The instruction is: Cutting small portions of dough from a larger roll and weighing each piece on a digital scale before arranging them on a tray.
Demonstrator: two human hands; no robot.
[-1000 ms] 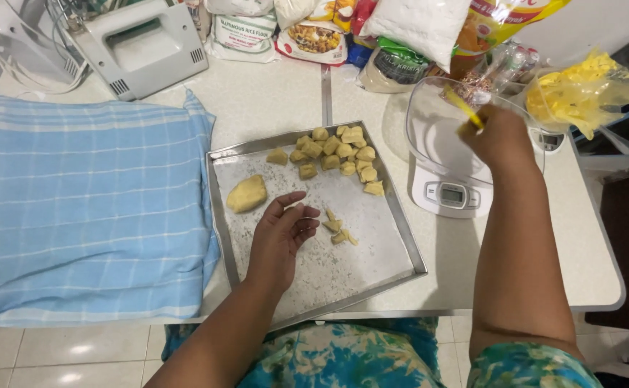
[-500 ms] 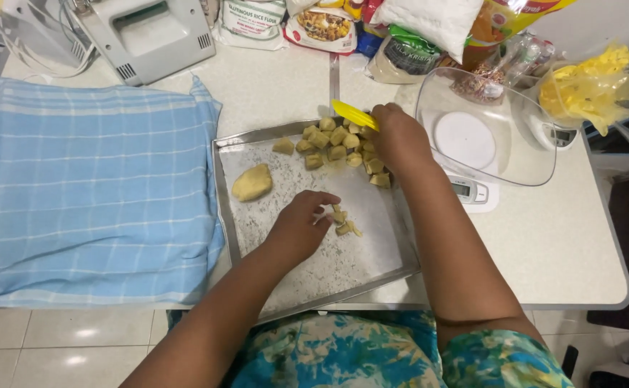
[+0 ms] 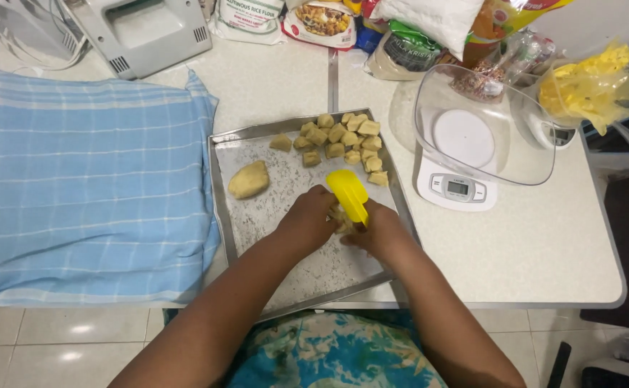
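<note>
Currently, head view only. I log both hands low over the near half of the metal baking tray (image 3: 217, 188), close together. The right hand (image 3: 379, 231) has its grip pressed shut around a yellow scraper (image 3: 349, 195), blade angled up and away from me. The left hand (image 3: 307, 218) is curled on a small bit of dough (image 3: 340, 215) between the two hands; I cannot tell whether its fingers pinch the dough or merely steady it.

Risks, as I judge them: the left fingertips sit just beside the scraper's edge, so a hasty downward cut could nick them. The tray's near edge lies close to the table's front edge; a hard push could slide it off. Cut dough pieces (image 3: 340, 136) crowd the far right corner and could stick together.

Surface: pale speckled table (image 3: 530, 244), floured tray, a larger dough lump (image 3: 248, 179) left of centre. A blue checked cloth (image 3: 84, 187) covers the left. A digital scale (image 3: 458, 183) carrying a clear bowl (image 3: 483, 126) stands right of the tray; bags of ingredients (image 3: 408, 29) line the back. Tiled floor (image 3: 48, 338) below.
</note>
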